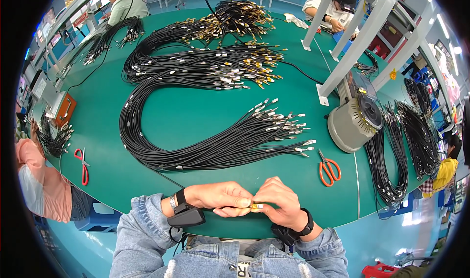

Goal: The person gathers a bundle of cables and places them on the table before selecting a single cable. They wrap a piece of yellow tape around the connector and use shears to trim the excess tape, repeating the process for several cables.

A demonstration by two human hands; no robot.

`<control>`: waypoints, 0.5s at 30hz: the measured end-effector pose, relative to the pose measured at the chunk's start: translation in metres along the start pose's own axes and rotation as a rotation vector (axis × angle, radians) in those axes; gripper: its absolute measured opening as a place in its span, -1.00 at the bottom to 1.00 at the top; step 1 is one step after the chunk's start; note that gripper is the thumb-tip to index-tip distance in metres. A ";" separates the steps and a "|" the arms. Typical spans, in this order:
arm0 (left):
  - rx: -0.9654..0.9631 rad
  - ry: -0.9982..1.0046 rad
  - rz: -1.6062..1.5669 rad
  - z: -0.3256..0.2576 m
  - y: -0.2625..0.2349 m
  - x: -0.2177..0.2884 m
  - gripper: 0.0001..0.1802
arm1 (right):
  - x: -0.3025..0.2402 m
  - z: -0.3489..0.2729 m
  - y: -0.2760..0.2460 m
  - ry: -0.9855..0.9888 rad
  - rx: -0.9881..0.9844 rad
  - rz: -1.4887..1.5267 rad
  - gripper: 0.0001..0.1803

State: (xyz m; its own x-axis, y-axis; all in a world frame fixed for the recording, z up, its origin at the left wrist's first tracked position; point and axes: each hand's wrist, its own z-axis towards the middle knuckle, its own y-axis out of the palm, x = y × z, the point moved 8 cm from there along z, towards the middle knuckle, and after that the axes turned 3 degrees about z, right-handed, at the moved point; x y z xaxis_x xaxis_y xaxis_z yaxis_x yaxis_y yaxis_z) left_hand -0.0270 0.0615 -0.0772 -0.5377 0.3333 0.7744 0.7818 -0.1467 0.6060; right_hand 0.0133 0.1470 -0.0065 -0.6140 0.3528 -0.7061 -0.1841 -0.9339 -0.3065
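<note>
My left hand (pixel 224 197) and my right hand (pixel 281 201) meet at the near edge of the green table. Between their fingertips they pinch a cable end with a small yellow and white tip (pixel 256 206). One black cable (pixel 169 179) trails from the big bundle to behind my left wrist; whether it is the one I hold is hidden. Beyond my hands a bundle of black cables (pixel 131 126) curves in a wide bend, its white-tagged ends fanned out on the right. Orange-handled scissors (pixel 329 170) lie to the right of my hands.
Red-handled scissors (pixel 84 167) lie at the left. More cable bundles (pixel 235 18) are heaped at the far side. On the right, a grey round machine (pixel 353 123) stands by white metal posts (pixel 355 43), with hanging cables (pixel 391 170) beyond. Other people (pixel 44 180) sit around the table.
</note>
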 end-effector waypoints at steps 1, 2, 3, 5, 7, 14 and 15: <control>-0.029 0.000 -0.002 -0.001 0.002 -0.001 -0.62 | -0.001 0.002 0.000 0.001 0.000 -0.001 -0.76; -0.031 -0.001 -0.002 -0.001 0.001 -0.002 -0.62 | -0.006 0.004 0.002 -0.033 -0.018 -0.004 -0.75; -0.048 -0.028 -0.003 -0.001 0.002 -0.007 -0.63 | -0.010 0.005 0.004 -0.065 -0.034 -0.009 -0.74; -0.083 -0.085 -0.005 -0.001 0.003 -0.014 -0.64 | -0.015 0.004 0.006 -0.092 -0.048 -0.018 -0.73; -0.099 -0.098 -0.025 -0.002 0.005 -0.015 -0.64 | -0.013 0.000 0.010 -0.071 -0.077 -0.010 -0.77; -0.081 -0.100 0.011 0.006 0.000 -0.014 -0.65 | -0.002 -0.005 -0.001 0.046 -0.175 -0.068 -0.68; 0.030 -0.046 0.129 0.011 -0.007 -0.009 -0.68 | 0.000 -0.004 -0.008 0.111 -0.184 -0.122 -0.67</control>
State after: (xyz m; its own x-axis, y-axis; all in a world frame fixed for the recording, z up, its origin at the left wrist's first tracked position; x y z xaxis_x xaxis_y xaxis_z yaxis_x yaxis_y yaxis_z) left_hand -0.0244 0.0694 -0.0900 -0.4180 0.3558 0.8358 0.8527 -0.1637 0.4961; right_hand 0.0183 0.1550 -0.0068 -0.5059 0.4758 -0.7195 -0.1021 -0.8613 -0.4977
